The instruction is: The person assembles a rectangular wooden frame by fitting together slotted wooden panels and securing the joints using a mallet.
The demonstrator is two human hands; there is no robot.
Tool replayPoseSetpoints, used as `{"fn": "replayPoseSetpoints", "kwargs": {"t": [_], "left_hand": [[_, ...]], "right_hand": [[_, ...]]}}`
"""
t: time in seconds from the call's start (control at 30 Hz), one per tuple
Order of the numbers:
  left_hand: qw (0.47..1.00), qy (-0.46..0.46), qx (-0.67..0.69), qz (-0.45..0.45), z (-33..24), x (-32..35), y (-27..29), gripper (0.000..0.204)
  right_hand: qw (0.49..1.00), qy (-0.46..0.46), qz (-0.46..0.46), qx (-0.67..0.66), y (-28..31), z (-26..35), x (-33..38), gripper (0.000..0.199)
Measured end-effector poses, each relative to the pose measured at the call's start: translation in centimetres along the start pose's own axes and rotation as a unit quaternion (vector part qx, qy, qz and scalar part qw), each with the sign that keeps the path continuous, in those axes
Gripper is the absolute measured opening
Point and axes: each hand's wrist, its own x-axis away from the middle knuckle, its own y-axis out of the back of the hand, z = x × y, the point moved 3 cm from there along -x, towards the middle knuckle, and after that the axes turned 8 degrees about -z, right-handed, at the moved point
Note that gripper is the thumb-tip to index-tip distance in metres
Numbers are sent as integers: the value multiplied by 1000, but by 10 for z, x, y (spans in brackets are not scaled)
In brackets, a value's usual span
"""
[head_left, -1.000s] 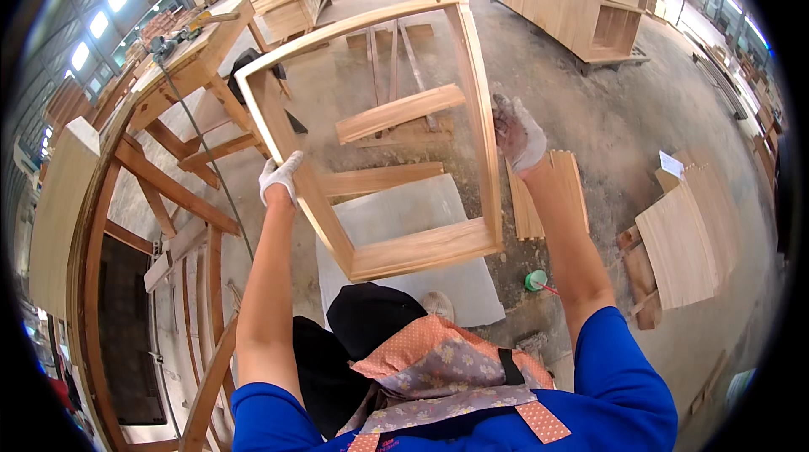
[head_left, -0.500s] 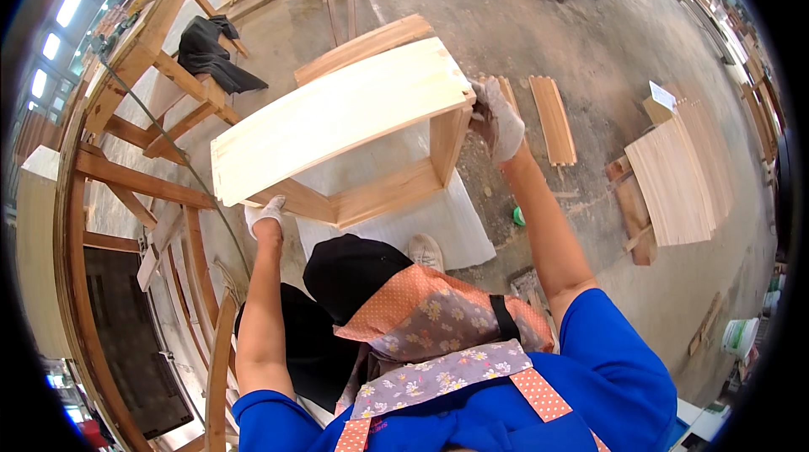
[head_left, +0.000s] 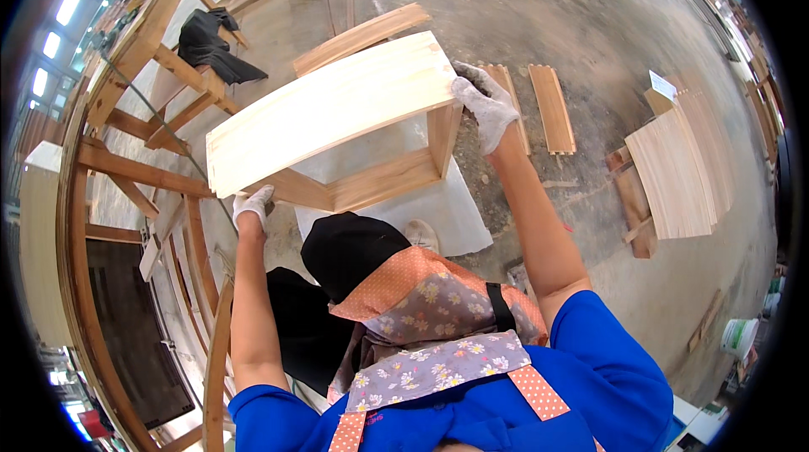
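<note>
Lower part of one wooden frame (head_left: 337, 115) hidden behind head covering — gripped by gloved left hand (head_left: 251, 203) and right hand (head_left: 487, 106); two slats (head_left: 552, 106) beyond.

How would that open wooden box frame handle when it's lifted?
The wooden frame probably stays stiff: solid boards joined at corners. Likely fairly light for its bulk, being open inside. It's awkwardly wide, so the left hand and right hand grip opposite ends.

The open box-shaped pale wooden frame (head_left: 337, 119) is held up between the gloved left hand (head_left: 251, 203), at its near left corner, and the gloved right hand (head_left: 484, 105), at its far right edge. Below lies a flat white sheet (head_left: 438, 216) (on the floor); stacked pale boards (head_left: 674, 170) sit well right.
</note>
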Motion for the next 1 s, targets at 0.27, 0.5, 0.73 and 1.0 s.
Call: {"fn": "replayPoseSetpoints", "kwargs": {"t": [0.27,0.5,0.73,1.0], "left_hand": [[954,25,299,15,-48,-3,84,41],[939,25,332,87,-97,32,48,47],[949,13,290,126,-77,9,56,28],[972,-82,193,101,-111,21,23,27]], "right_hand": [[973,122,15,196,-4,1,12,39],[998,40,45,10,34,-16,42,44],[997,51,64,-15,45,-23,52,45],[985,14,45,-165,95,-40,42,52]]}}
